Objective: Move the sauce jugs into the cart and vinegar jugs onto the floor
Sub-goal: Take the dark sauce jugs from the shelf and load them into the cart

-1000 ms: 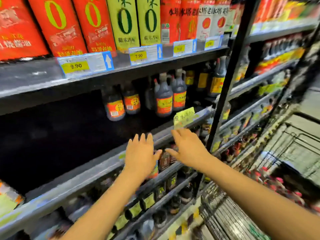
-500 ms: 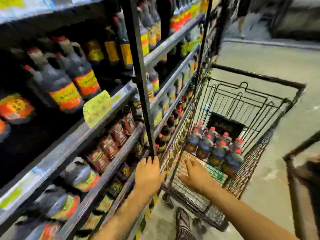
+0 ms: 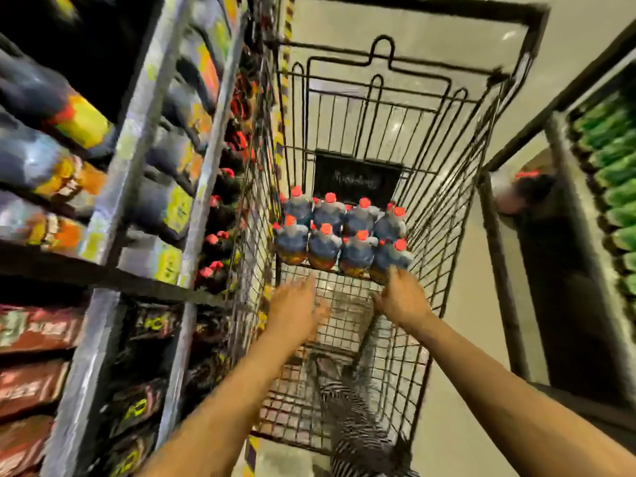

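Head view, looking steeply down; frame motion-blurred. Black wire shopping cart [image 3: 444, 187] stands in the aisle, close beside the grey metal store shelving [image 3: 144, 139] on the left. Eight dark, red-capped sauce jugs with orange-yellow labels [image 3: 344, 235] stand upright in the cart basket, two rows of four, packed touching one another against the far half of the basket floor. Near half of the basket floor is bare mesh.

Left hand [image 3: 296, 311]: inside the cart above the bare mesh, fingers loosely spread, holding nothing; blur prevents finer detail. Right hand [image 3: 401, 297]: fingers spread, holding nothing, fingertips at or just short of the rightmost jug of the near row; contact cannot be resolved.

Shelving on the left carries more dark jugs with red caps and yellow or orange labels [image 3: 51, 115] on several levels, blurred. Green bottles [image 3: 616, 173] are racked at the right edge. A striped shoe [image 3: 358, 438] shows below the cart, through the mesh.
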### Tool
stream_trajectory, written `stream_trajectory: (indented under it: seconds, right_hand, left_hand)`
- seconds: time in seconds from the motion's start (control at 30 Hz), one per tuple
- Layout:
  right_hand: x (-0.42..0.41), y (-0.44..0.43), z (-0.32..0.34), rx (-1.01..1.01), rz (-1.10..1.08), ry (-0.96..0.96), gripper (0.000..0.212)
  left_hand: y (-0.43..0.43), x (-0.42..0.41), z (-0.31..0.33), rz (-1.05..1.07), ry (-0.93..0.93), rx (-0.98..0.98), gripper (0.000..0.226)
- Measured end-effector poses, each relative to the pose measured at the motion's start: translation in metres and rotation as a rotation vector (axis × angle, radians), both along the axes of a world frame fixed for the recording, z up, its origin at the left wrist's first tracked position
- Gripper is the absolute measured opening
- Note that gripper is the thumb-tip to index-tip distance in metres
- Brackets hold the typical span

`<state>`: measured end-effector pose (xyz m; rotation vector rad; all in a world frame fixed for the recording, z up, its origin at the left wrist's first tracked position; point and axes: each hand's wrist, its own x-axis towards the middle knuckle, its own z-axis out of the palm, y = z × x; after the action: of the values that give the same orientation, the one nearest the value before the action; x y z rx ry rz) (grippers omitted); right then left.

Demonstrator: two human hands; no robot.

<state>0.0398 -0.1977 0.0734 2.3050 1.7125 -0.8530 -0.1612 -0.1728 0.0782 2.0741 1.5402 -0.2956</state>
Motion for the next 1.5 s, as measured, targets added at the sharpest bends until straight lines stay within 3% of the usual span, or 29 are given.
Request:
stream_trajectory:
  seconds: [0.13, 0.33, 0.43, 0.6, 0.83, 1.07, 1.17, 1.43, 1.5]
  right_hand:
    - [0.030, 0.039, -0.024, 0.037, -0.124, 0.027, 0.065]
    - [0.065, 0.073, -0.096, -0.064, -0.201, 0.083, 0.039]
    - [0.067, 0.082, -0.091, -0.060, -0.255, 0.125, 0.035]
    - [0.071, 0.082, -0.105, -0.029, -0.367, 0.181, 0.028]
    - [0.060, 0.074, -0.108, -0.068, -0.500, 0.312, 0.041]
    - [0.042, 0.042, -0.074, 0.126, -0.503, 0.500, 0.034]
    - [0.028, 0.023, -0.047, 0.185, -0.459, 0.572, 0.026]
    - [-0.043, -0.025, 0.062, 0.353, -0.295, 0.725, 0.028]
    - [-0.065, -0.044, 0.093, 0.438, -0.212, 0.738, 0.023]
  left_hand:
    - [0.052, 0.046, -0.031, -0.089, -0.121, -0.006, 0.073]
    - [0.112, 0.106, -0.085, -0.130, -0.224, -0.056, 0.062]
    - [0.125, 0.121, -0.112, -0.110, -0.182, -0.144, 0.063]
    - [0.141, 0.136, -0.138, -0.120, -0.127, -0.123, 0.042]
    - [0.138, 0.125, -0.146, -0.095, -0.232, -0.059, 0.036]
    - [0.102, 0.081, -0.088, 0.112, -0.485, 0.093, 0.035]
    - [0.077, 0.051, -0.048, 0.189, -0.495, 0.225, 0.035]
    - [-0.015, -0.046, 0.078, 0.561, -0.584, 0.518, 0.047]
    - [-0.050, -0.073, 0.107, 0.645, -0.529, 0.619, 0.041]
